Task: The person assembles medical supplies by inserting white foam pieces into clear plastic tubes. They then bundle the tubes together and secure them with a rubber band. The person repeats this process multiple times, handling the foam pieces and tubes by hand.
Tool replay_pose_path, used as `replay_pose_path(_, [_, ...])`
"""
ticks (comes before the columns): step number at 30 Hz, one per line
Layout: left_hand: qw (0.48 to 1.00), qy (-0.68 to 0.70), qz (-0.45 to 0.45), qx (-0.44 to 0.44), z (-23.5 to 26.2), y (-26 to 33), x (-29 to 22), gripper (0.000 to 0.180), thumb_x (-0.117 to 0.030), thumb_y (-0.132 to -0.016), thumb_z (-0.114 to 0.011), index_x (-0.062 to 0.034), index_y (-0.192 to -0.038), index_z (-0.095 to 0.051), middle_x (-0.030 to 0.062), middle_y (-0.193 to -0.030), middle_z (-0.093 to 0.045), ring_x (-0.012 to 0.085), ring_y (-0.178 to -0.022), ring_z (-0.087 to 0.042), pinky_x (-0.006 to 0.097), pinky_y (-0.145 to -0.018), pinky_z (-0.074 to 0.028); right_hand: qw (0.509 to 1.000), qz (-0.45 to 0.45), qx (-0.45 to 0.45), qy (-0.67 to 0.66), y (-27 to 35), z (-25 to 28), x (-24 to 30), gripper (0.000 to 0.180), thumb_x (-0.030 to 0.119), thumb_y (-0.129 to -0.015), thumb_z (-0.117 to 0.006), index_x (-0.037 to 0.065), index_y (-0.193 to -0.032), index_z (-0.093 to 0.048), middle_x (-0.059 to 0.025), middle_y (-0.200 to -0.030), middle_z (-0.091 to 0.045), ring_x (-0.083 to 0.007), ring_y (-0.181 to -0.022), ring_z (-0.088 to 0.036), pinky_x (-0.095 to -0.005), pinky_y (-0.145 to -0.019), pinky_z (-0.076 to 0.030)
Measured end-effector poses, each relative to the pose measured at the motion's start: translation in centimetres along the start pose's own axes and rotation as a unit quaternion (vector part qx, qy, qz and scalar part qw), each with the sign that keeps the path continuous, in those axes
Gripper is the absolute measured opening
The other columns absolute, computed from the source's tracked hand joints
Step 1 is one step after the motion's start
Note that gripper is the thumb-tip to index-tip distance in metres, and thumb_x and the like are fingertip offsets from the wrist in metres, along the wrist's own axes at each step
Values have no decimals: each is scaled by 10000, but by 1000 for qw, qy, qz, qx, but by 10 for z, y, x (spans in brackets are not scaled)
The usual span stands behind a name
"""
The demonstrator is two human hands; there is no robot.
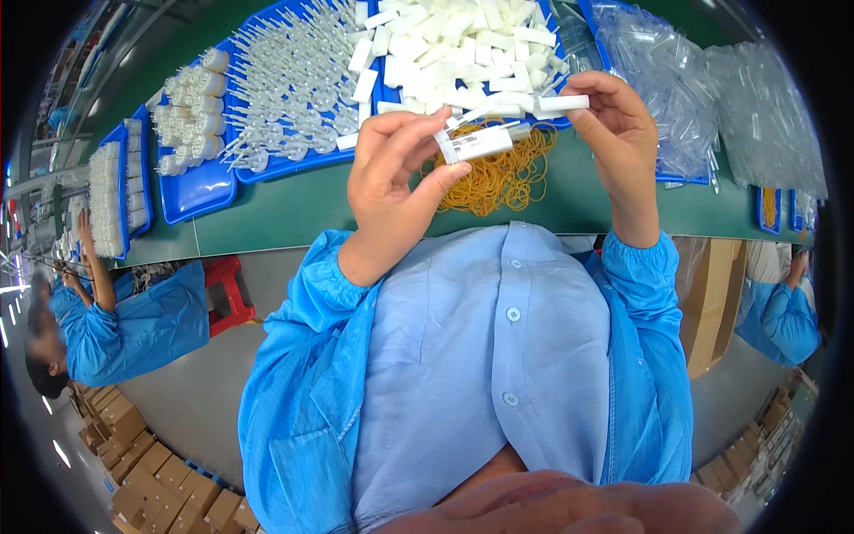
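My left hand (394, 173) grips a small bundle of white plastic pieces (480, 142) between thumb and fingers, held over a heap of yellow rubber bands (503, 178) on the green table (285, 209). My right hand (623, 133) pinches one white rectangular block (563, 102) just right of the bundle. A thin white stick pokes out of the bundle toward the right hand. Behind the hands, a blue tray (311, 162) holds many white blocks (454, 44) and clear plastic sticks (294, 80).
Clear plastic bags (676, 80) pile up at the right. More blue trays (191, 191) with banded white bundles stand at the left. Co-workers in blue coats sit at the left (124, 329) and right (783, 320). Cardboard boxes (151, 481) are stacked on the floor.
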State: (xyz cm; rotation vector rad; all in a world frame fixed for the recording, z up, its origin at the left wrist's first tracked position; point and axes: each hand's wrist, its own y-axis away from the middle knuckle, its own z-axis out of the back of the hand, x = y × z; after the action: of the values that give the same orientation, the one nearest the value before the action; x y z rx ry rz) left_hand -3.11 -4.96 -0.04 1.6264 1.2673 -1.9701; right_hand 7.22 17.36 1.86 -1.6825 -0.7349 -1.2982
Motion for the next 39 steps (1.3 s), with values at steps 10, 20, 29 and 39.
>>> replay_pose_path(10, [999, 35, 8, -16, -1, -5, 6, 441, 156, -749, -686, 56, -1163, -573, 99, -1179, -415, 269, -1181, -545, 382, -1003, -525, 998, -44, -18, 47, -7, -11, 6, 238, 9, -843, -688, -4, -1073, -631, -49, -908, -642, -72, -762, -594, -191, -604, -479])
replay_pose_path(20, [998, 51, 19, -29, -1, -7, 6, 429, 142, -747, -702, 68, -1150, -573, 99, -1175, -423, 243, -1141, -558, 373, -986, -537, 999, -32, -3, 17, -12, -11, 2, 230, 4, -848, -686, -9, -1070, -629, -67, -907, -660, -67, -752, -593, -193, -612, -483])
replay_pose_path(29, [1000, 14, 14, -10, -5, -6, 10, 422, 169, -769, -670, 78, -1159, -536, 99, -1208, -421, 260, -1151, -562, 393, -996, -517, 997, -59, 55, -14, -6, -29, 6, 198, 17, -871, -667, -21, -1062, -631, -81, -954, -667, -86, -775, -613, -206, -655, -506])
replay_pose_path(39, [1000, -6, 17, 3, -1, -4, 8, 398, 139, -773, -686, 77, -1150, -574, 96, -1197, -445, 237, -1112, -578, 361, -978, -530, 992, -44, 118, -2, -5, -30, 0, 196, 40, -878, -646, 2, -1065, -694, -74, -1026, -654, -128, -887, -629, -231, -788, -510])
